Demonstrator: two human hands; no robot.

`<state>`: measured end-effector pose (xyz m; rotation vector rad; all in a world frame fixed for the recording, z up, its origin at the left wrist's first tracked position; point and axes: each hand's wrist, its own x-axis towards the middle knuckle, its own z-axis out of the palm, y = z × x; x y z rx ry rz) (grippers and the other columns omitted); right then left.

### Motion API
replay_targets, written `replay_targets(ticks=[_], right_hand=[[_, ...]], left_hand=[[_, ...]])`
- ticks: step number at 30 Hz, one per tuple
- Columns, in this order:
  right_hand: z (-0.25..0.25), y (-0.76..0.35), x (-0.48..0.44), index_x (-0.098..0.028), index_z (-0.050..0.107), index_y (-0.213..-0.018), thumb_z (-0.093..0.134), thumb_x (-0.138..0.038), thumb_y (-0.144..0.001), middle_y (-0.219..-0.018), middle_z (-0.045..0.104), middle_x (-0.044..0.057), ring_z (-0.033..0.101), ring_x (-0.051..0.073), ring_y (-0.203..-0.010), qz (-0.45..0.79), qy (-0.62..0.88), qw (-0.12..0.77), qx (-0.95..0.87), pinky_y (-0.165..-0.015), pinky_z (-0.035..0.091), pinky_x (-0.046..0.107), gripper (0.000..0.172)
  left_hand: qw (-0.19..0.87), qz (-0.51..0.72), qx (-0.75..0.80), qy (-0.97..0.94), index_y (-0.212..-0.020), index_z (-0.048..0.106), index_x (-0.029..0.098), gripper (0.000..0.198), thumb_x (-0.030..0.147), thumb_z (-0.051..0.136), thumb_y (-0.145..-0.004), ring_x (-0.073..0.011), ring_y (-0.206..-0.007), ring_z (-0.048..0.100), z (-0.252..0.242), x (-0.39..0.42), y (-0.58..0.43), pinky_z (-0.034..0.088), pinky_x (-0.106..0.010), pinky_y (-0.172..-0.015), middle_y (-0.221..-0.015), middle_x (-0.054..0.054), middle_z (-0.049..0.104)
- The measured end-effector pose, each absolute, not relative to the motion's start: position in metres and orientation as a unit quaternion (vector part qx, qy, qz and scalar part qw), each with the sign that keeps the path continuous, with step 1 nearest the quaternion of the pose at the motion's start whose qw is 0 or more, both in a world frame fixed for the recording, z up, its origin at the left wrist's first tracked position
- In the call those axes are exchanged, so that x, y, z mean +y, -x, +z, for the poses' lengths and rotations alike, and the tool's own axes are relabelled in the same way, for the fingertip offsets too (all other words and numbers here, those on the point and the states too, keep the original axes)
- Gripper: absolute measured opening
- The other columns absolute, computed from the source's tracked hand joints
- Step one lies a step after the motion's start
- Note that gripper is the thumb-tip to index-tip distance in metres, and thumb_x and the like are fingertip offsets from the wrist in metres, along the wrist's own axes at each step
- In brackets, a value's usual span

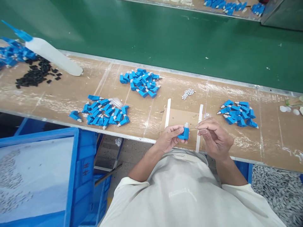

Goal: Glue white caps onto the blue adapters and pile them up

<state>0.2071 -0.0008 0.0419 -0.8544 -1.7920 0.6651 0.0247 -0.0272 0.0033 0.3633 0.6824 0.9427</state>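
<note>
My left hand [168, 138] grips a small blue plastic housing [184, 135] with a whitish translucent tip that points away from me. My right hand [216, 137] pinches a thin wooden stick [193, 129], whose end meets the housing's right side; whether it goes inside cannot be made out. Below both hands lies a cardboard pad [181, 116] between two white tape strips. A small cluster of tiny pale pieces [188, 93] lies just beyond the pad. To the right of my right hand is a pile of similar blue housings [239, 113].
Two more piles of blue housings [142, 82] lie left of the pad. Farther left are black pieces [35, 74] and a white squeeze bottle [54, 56] with a blue nozzle. A green belt [151, 34] runs behind the bench. Blue crates [81, 173] stand below its front edge.
</note>
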Motion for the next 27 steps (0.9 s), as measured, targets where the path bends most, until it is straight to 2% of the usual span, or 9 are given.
replay_targets(ticks=[6, 12, 17, 27], right_hand=[[0.0413, -0.2050, -0.0002, -0.027, 0.073, -0.105, 0.062, -0.021, -0.097, -0.081, 0.074, 0.005, 0.069, 0.022, -0.075, 0.265, 0.333, 0.500, -0.754, -0.071, 0.056, 0.039, 0.015], [0.0366, -0.2038, 0.0016, -0.026, 0.073, -0.102, 0.062, -0.025, -0.098, -0.080, 0.074, 0.005, 0.069, 0.022, -0.075, 0.269, 0.344, 0.480, -0.761, -0.069, 0.056, 0.039, 0.012], [0.0355, -0.2024, 0.0025, -0.026, 0.073, -0.105, 0.062, -0.020, -0.097, -0.082, 0.074, 0.005, 0.068, 0.021, -0.076, 0.268, 0.333, 0.473, -0.771, -0.068, 0.055, 0.037, 0.014], [0.0406, -0.2018, 0.0021, -0.026, 0.071, -0.103, 0.060, -0.019, -0.097, -0.083, 0.075, 0.006, 0.069, 0.021, -0.074, 0.221, 0.328, 0.442, -0.805, -0.068, 0.055, 0.036, 0.014]], left_hand=[[0.822, 0.450, 0.305, -0.168, -0.081, 0.071, 0.010, 0.046, 0.049, 0.091, -0.069, -0.0084, -0.050, 0.063, 0.0038, -0.0265, -0.0252, 0.055, -0.018, -0.055, -0.064, -0.002, 0.067], [0.823, 0.448, 0.307, -0.169, -0.082, 0.071, 0.010, 0.046, 0.050, 0.090, -0.068, -0.0080, -0.049, 0.061, 0.0039, -0.0256, -0.0250, 0.057, -0.020, -0.056, -0.064, -0.001, 0.067], [0.827, 0.444, 0.303, -0.165, -0.081, 0.072, 0.011, 0.047, 0.051, 0.091, -0.067, -0.0075, -0.050, 0.062, 0.0040, -0.0256, -0.0239, 0.055, -0.017, -0.054, -0.063, -0.001, 0.067], [0.831, 0.439, 0.300, -0.164, -0.082, 0.070, 0.012, 0.048, 0.052, 0.091, -0.067, -0.0084, -0.051, 0.062, 0.0006, -0.0248, -0.0226, 0.056, -0.019, -0.055, -0.063, 0.000, 0.065]])
